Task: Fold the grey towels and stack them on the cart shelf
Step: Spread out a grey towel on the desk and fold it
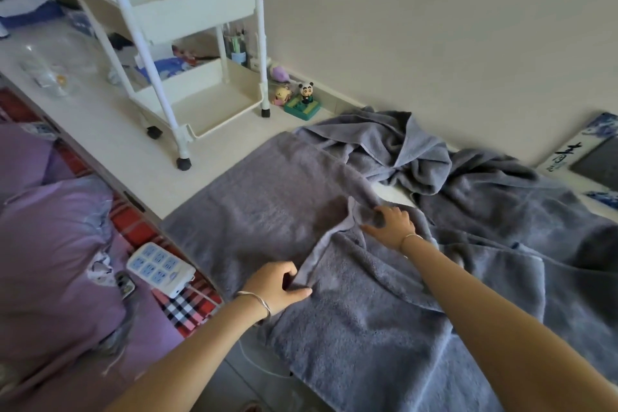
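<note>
A large grey towel (267,204) lies spread on the pale counter, its near half partly folded over. My left hand (279,288) pinches the folded edge of this towel near the counter's front. My right hand (391,226) grips the same edge farther back, fingers curled into the cloth. More grey towels (418,150) lie crumpled in a heap behind and to the right. The white cart (187,43) stands on the counter at the back left, and its lowest shelf (220,110) holds nothing.
Small toy figures (302,99) sit by the wall next to the cart. A tablet (595,160) lies at the far right. Left of the counter is a bed with purple bedding (57,244), a white power strip (160,269) and a phone (125,284).
</note>
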Action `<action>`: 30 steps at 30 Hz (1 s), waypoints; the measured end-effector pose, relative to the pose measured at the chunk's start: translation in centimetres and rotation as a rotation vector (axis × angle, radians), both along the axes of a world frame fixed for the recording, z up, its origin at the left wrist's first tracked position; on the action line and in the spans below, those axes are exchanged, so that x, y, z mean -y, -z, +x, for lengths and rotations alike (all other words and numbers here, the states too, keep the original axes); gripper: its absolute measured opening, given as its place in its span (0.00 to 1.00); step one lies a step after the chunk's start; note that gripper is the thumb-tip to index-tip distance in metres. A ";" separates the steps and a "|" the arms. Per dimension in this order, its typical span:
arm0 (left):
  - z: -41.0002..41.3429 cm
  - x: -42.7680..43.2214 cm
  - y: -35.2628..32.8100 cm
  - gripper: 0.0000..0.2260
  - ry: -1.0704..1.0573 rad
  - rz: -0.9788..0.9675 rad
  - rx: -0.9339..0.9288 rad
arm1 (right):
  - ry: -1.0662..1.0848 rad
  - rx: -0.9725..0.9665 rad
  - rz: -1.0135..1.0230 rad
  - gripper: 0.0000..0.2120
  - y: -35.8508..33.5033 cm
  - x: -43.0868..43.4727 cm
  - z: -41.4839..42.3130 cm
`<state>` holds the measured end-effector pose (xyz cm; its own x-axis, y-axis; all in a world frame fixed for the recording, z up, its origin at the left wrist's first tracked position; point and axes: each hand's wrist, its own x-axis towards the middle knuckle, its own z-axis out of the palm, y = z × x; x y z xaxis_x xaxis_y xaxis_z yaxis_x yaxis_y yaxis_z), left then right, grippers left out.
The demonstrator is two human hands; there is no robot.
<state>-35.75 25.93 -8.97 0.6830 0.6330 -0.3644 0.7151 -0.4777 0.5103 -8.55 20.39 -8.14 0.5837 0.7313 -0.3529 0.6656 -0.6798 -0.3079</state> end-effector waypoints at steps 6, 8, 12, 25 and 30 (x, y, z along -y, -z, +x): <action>0.2 1.1 -1.5 0.06 -0.053 -0.324 0.121 | -0.053 0.015 0.227 0.13 0.0 -0.6 0.6; 0.8 1.3 -3.1 0.16 -0.100 -0.425 0.186 | -0.007 -0.046 0.311 0.09 -0.8 -0.3 1.1; 2.3 0.6 -5.8 0.09 -0.205 -0.568 0.372 | 0.026 0.004 0.441 0.08 -3.5 0.2 2.1; -0.8 -9.8 -16.8 0.11 -0.345 -0.801 0.692 | 0.047 -0.321 0.976 0.05 -17.4 -9.7 -0.7; -3.1 -14.2 -15.4 0.12 -0.436 -0.805 0.680 | 0.044 -0.346 0.909 0.06 -14.7 -16.3 -2.3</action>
<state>-38.84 40.17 6.39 0.6736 0.6144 -0.4108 0.1981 0.3854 0.9012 -10.86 36.68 6.57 0.5875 0.7893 0.1786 0.4195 -0.1083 -0.9012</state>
